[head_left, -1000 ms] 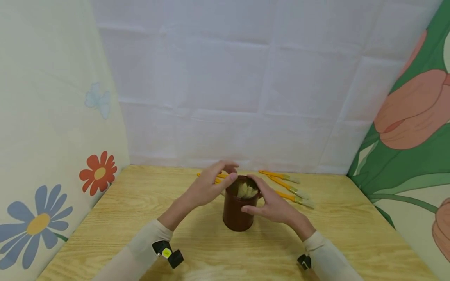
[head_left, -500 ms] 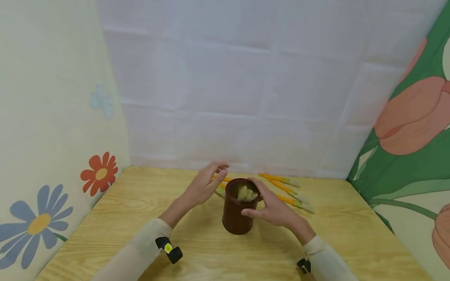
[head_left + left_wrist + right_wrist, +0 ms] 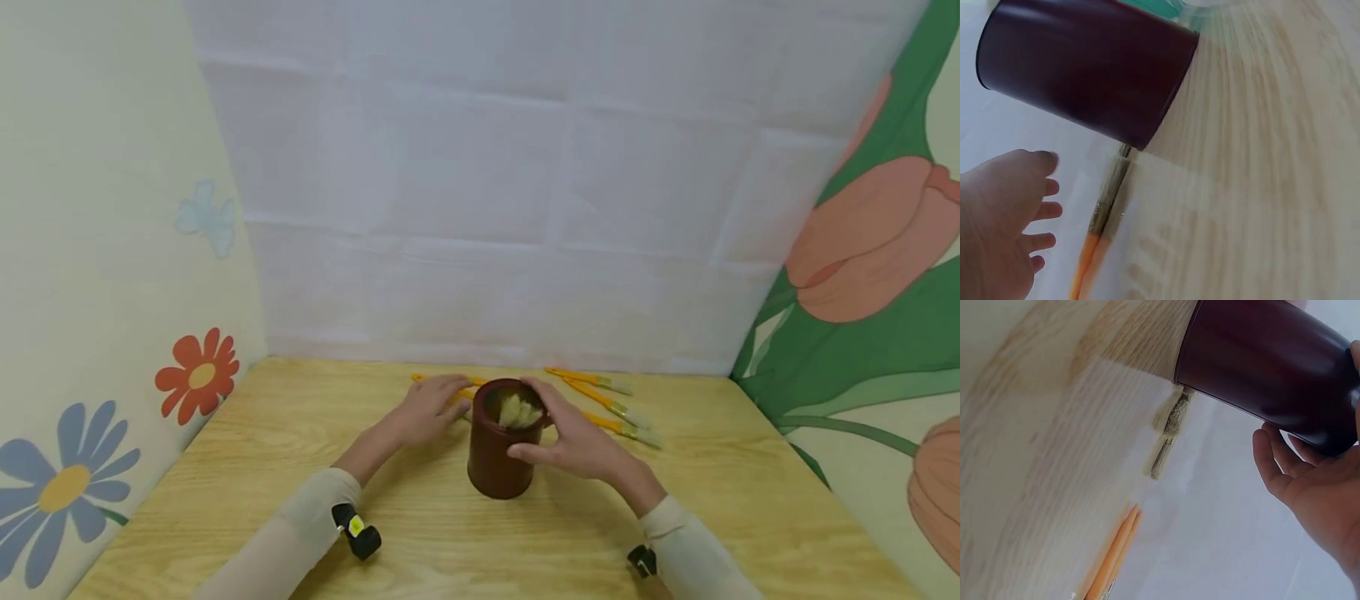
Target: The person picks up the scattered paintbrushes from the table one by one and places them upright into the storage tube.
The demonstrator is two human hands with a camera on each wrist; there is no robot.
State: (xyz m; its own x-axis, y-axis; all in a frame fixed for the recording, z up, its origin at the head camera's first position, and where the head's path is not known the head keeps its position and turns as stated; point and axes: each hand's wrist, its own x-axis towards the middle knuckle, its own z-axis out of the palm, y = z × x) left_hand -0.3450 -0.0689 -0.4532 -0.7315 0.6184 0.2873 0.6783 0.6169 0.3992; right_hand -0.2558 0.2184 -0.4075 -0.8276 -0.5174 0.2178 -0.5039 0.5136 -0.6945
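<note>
The right hand (image 3: 577,442) curls its fingers and thumb around the upper part of a dark brown cup (image 3: 500,450), which stands upright on the table (image 3: 300,467) between both hands. The left hand (image 3: 427,410) lies relaxed, fingers resting on orange-handled brushes (image 3: 450,385) just beside the cup.

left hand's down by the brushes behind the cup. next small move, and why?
Probably pinch the nearest yellow-handled brush and lift it. The left hand lies with relaxed fingers right by the brushes on the table, holding nothing. The right hand steadies the dark red cup, which stands upright with bristles already showing inside.
</note>
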